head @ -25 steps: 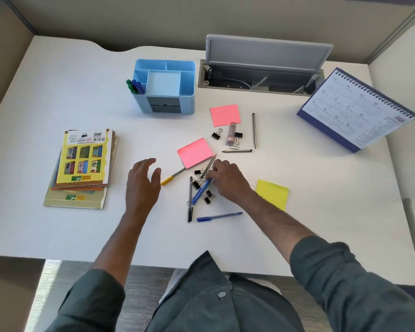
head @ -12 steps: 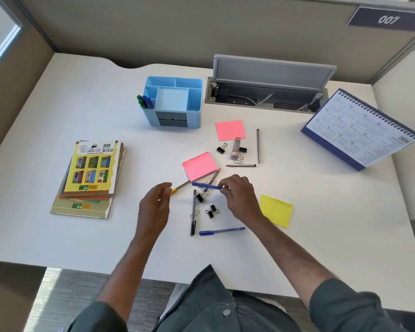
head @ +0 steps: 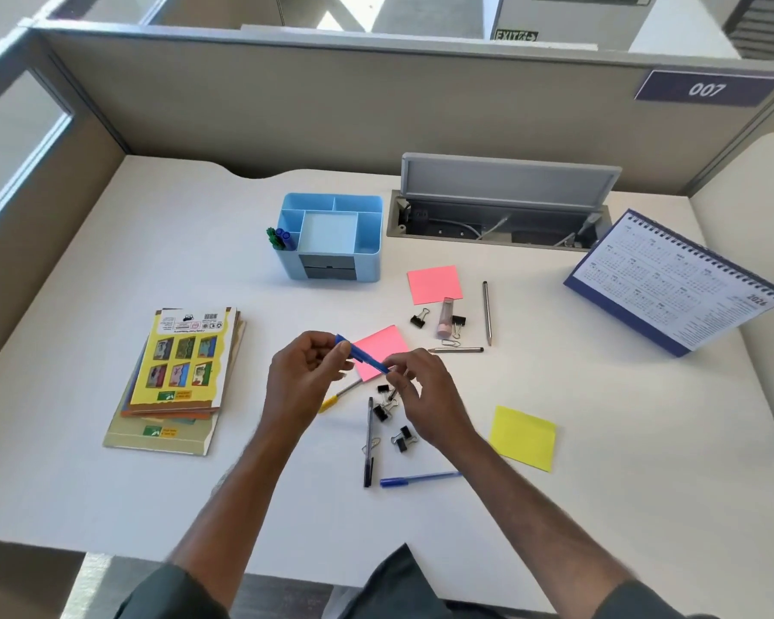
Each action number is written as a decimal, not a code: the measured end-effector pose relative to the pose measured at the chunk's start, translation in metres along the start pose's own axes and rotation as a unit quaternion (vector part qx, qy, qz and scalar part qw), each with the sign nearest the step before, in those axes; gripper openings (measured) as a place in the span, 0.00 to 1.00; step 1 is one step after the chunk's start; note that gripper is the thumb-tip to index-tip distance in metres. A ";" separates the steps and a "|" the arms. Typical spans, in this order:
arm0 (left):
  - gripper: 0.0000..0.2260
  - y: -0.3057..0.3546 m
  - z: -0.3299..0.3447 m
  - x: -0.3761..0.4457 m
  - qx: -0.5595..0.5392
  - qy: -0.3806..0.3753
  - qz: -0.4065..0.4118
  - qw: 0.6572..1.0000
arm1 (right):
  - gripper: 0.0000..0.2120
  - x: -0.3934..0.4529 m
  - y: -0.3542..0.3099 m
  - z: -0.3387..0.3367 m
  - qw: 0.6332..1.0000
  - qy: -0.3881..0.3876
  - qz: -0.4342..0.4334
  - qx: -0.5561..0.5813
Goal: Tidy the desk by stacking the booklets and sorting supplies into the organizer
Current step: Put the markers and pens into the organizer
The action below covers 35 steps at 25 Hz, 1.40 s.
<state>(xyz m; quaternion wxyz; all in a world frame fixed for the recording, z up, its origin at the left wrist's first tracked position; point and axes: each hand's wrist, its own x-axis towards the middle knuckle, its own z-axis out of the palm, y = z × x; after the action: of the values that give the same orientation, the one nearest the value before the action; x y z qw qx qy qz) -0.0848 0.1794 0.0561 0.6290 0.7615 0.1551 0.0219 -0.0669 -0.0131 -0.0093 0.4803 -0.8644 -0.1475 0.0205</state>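
Note:
A blue pen (head: 363, 356) is held above the desk between both hands. My left hand (head: 302, 377) pinches its far end and my right hand (head: 425, 395) pinches its near end. Under the hands lie a pink sticky pad (head: 383, 350), several black binder clips (head: 387, 411), a black pen (head: 368, 440), another blue pen (head: 418, 479) and a yellow-tipped pen (head: 338, 396). The light blue organizer (head: 331, 236) stands at the back with markers (head: 279, 238) in its left slot. The booklets (head: 177, 373) lie stacked at the left.
A second pink pad (head: 433, 284), a pink tube (head: 445, 317), two grey pens (head: 487, 312) and two more clips lie right of centre. A yellow pad (head: 524, 436) lies at the right. A desk calendar (head: 675, 283) stands far right, behind an open cable box (head: 501, 207).
My right hand lifted the blue pen from the pile. My left hand came over and took its other end. The head tilted up, showing more of the partition.

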 end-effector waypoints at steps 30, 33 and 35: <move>0.12 0.053 -0.058 0.242 0.489 0.208 0.180 0.828 | 0.22 -0.107 0.066 0.001 0.959 -0.148 0.039 -0.240; 0.13 0.041 -0.051 0.249 0.527 0.146 0.158 0.822 | 0.21 -0.107 0.067 0.005 0.952 -0.157 0.026 -0.262; 0.13 0.037 -0.046 0.252 0.544 0.103 0.137 0.821 | 0.22 -0.107 0.067 0.004 0.950 -0.160 0.019 -0.268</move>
<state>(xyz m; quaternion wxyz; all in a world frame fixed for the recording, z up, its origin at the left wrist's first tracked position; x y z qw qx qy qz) 0.1524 0.2836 0.0607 0.0833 0.9867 0.0996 0.0979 -0.1536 -0.0724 -0.0789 0.2010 -0.9492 -0.2062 0.1268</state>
